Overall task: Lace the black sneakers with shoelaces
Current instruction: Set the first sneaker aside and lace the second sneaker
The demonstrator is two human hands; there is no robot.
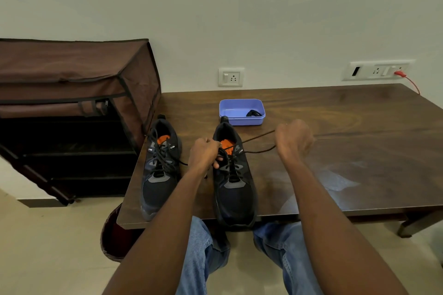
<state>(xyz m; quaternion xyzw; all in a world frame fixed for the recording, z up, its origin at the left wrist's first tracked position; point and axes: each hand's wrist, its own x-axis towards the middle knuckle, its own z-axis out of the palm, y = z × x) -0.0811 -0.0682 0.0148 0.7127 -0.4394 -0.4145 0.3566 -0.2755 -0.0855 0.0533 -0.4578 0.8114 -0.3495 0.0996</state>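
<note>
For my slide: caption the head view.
Right hand pulls the shoelace taut while left hand steadies the right sneaker.

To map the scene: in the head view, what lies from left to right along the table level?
Shoe rack → left sneaker → left hand → right sneaker → right hand
</note>
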